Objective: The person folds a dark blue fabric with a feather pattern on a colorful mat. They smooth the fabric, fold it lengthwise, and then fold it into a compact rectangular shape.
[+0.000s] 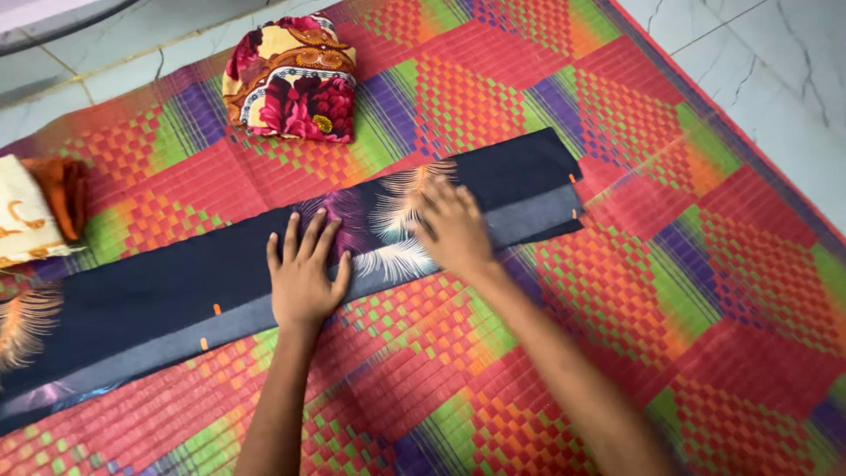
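Note:
A long dark navy cloth [159,291] with a feather print lies folded into a strip across a bright woven mat [687,291]. My left hand [304,273] rests flat on the strip near its middle, fingers spread. My right hand [454,225] presses flat on the cloth a little further right, over the white and orange feather pattern. Neither hand grips anything. The strip's right end [538,189] lies square on the mat.
A folded floral cloth in red and yellow [291,79] sits at the far side of the mat. A cream and orange folded cloth [35,211] lies at the left edge. Pale tiled floor [775,79] borders the mat on the right and top.

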